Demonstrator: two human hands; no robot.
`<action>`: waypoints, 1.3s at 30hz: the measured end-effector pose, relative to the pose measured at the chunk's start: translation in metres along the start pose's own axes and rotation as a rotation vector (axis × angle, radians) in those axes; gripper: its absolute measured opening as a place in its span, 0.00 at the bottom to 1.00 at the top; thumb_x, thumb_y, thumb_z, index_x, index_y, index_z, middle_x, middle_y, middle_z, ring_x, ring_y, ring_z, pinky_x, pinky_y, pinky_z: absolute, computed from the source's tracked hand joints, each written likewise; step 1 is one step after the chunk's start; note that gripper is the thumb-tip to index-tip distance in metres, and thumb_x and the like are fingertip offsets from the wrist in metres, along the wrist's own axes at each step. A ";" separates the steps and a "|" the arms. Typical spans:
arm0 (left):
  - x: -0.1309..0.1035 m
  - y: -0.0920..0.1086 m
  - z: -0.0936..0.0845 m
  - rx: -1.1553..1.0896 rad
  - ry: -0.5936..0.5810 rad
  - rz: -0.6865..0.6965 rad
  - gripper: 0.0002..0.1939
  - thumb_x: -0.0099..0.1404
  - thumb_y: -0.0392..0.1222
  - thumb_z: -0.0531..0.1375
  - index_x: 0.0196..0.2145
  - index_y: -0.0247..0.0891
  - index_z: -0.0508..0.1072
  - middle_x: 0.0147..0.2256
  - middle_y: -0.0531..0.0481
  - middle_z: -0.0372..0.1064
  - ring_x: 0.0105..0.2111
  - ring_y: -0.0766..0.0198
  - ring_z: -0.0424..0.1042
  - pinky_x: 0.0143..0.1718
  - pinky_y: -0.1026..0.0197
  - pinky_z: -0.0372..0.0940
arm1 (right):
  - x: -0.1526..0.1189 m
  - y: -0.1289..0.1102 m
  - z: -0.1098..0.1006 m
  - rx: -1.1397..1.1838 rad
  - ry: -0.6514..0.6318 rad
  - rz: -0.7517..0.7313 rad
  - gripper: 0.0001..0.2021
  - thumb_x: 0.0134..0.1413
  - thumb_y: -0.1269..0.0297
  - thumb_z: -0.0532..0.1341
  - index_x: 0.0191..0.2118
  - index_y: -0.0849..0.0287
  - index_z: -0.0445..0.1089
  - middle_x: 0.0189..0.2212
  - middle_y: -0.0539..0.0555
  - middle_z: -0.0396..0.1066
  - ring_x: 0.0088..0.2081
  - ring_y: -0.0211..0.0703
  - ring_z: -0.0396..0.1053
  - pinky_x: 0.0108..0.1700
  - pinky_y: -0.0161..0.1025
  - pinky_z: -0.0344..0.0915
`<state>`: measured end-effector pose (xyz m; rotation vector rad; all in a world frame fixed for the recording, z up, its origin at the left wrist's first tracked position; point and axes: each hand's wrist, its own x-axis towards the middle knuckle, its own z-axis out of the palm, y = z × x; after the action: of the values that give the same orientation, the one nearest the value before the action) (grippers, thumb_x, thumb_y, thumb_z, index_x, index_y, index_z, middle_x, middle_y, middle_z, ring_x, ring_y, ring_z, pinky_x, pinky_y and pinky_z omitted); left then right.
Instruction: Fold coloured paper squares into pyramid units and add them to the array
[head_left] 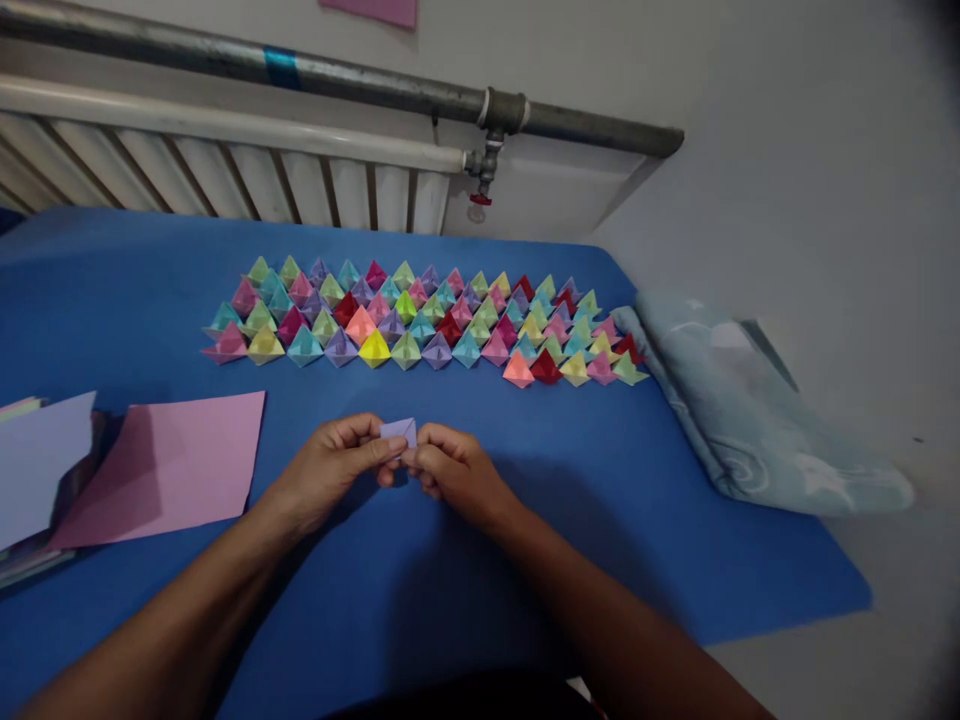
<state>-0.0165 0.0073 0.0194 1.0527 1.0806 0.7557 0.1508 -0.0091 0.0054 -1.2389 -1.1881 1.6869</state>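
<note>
A small folded lavender paper (399,431) is held between both hands above the blue table. My left hand (346,455) pinches its left side, with the thumb lying across its lower edge. At its lower right corner, my right hand (448,460) grips it between thumb and curled fingers. Beyond the hands stand rows of small folded paper boats (406,349) in many colours, not touched by either hand. The lower fingers of both hands are partly hidden behind the paper and thumbs.
A pink sheet (191,465) and a stack of coloured papers (41,465) lie at the left. On the right rests a folded light-blue blanket (772,430). A radiator (247,185) and a metal pipe (375,85) run behind the blue table (337,640).
</note>
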 end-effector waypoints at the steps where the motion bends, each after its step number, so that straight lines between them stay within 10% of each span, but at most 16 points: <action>1: 0.000 0.000 0.000 0.007 0.004 0.000 0.16 0.52 0.51 0.71 0.21 0.38 0.72 0.19 0.53 0.69 0.23 0.65 0.67 0.32 0.58 0.63 | 0.000 0.000 0.000 0.021 0.009 0.005 0.09 0.48 0.58 0.60 0.24 0.56 0.63 0.18 0.43 0.60 0.20 0.32 0.56 0.24 0.32 0.53; 19: -0.005 -0.003 0.003 0.086 -0.048 0.111 0.14 0.57 0.49 0.68 0.20 0.40 0.73 0.22 0.53 0.70 0.27 0.65 0.69 0.35 0.60 0.62 | -0.005 -0.003 0.001 -0.120 0.141 -0.263 0.10 0.55 0.55 0.58 0.30 0.55 0.66 0.21 0.44 0.61 0.23 0.33 0.58 0.28 0.34 0.56; 39: -0.001 -0.002 -0.002 -0.041 0.056 0.010 0.18 0.48 0.54 0.73 0.24 0.38 0.74 0.20 0.52 0.74 0.26 0.64 0.71 0.36 0.59 0.64 | -0.002 0.001 -0.004 -0.056 0.058 -0.116 0.12 0.53 0.54 0.60 0.27 0.57 0.66 0.20 0.44 0.63 0.19 0.30 0.59 0.23 0.32 0.55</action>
<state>-0.0184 0.0059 0.0180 1.0081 1.1034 0.8162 0.1551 -0.0102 0.0050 -1.2205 -1.2557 1.5334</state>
